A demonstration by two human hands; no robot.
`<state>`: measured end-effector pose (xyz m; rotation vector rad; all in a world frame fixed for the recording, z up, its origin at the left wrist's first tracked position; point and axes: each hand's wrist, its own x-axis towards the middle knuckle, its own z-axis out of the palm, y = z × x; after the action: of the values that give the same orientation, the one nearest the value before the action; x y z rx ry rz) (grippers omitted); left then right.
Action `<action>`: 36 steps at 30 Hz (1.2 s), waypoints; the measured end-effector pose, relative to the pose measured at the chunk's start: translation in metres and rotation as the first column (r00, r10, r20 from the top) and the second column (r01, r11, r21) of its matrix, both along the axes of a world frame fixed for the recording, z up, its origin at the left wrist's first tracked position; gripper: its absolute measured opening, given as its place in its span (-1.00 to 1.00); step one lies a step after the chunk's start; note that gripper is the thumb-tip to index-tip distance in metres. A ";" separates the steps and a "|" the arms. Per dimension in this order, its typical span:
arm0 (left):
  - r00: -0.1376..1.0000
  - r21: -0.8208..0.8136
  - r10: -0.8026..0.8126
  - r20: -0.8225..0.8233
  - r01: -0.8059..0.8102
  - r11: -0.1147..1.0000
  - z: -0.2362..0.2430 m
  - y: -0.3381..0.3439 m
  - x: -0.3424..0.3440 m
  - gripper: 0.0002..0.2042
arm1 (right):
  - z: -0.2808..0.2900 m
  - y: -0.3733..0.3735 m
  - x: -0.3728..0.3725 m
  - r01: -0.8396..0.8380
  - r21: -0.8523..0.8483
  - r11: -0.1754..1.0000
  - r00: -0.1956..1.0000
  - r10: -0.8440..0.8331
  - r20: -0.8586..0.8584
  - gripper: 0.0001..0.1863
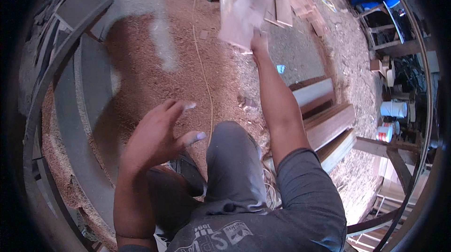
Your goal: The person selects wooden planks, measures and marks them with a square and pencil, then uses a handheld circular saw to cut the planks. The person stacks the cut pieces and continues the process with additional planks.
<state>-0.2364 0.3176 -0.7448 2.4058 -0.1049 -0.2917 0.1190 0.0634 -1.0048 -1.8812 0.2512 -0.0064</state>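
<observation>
My right arm reaches far forward, and my right hand [259, 44] grips the near edge of a pale wooden board [244, 17]. The board is smeared by motion and slants away toward the top of the view. My left hand [162, 132] hangs over the sawdust in front of my left thigh, thumb and fingers apart, holding nothing. Just past the held board, smaller flat wood pieces [283, 5] lie on the ground.
A yellowish cord [199, 54] runs across the sawdust-covered floor [141, 54]. Thick timber beams [329, 127] lie to my right, and a long grey machine bed or plank [89, 106] stretches along the left. White buckets [393, 108] stand at the far right, near a wooden frame [383, 29].
</observation>
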 end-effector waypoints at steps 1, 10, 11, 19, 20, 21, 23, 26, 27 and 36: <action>1.000 -0.005 0.009 -0.020 -0.009 1.000 -0.001 -0.001 -0.001 -0.37 | -0.010 -0.005 -0.008 0.061 -0.169 0.984 0.998 -0.057 0.030 -0.16; 0.995 0.035 0.054 -0.080 -0.051 0.998 0.005 0.005 -0.002 -0.32 | -0.110 -0.200 -0.187 0.485 -0.805 0.342 0.675 -0.731 0.096 0.37; 0.996 0.038 0.042 -0.077 -0.039 0.999 0.005 0.004 -0.001 -0.32 | -0.118 -0.219 -0.195 0.494 -0.784 0.374 0.640 -0.767 0.037 0.46; 0.998 0.001 -0.016 -0.068 0.016 1.000 0.006 -0.002 0.009 -0.35 | -0.134 -0.277 -0.174 0.356 -0.606 0.711 0.644 -0.657 -0.392 0.54; 0.997 0.014 -0.002 -0.074 0.003 1.000 0.007 -0.003 0.008 -0.35 | -0.130 -0.271 -0.172 0.253 -0.614 0.748 0.684 -0.587 -0.433 0.53; 0.997 0.026 0.013 -0.079 -0.011 1.000 0.007 -0.003 0.007 -0.35 | -0.125 -0.265 -0.169 0.146 -0.617 0.773 0.715 -0.513 -0.474 0.51; 0.999 0.013 0.000 -0.042 0.001 1.000 0.001 -0.004 0.007 -0.36 | -0.110 -0.261 -0.166 0.135 -0.578 0.805 0.713 -0.484 -0.507 0.47; 0.998 0.045 -0.004 -0.055 0.006 0.999 0.005 -0.003 0.004 -0.36 | -0.102 -0.254 -0.165 0.700 -0.301 0.648 0.474 -0.736 -0.484 0.41; 0.997 0.055 -0.011 -0.071 0.015 0.998 0.008 -0.002 0.003 -0.36 | -0.110 -0.262 -0.165 0.672 -0.295 0.680 0.499 -0.710 -0.497 0.44; 0.996 0.040 -0.031 -0.079 0.034 0.999 0.003 -0.001 0.001 -0.32 | -0.121 -0.251 -0.133 0.385 -0.631 0.673 0.656 -0.681 -0.325 0.71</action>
<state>-0.2352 0.3166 -0.7417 2.4318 -0.1030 -0.4063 -0.0143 -0.1872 -1.1255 -2.2265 1.3581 0.0442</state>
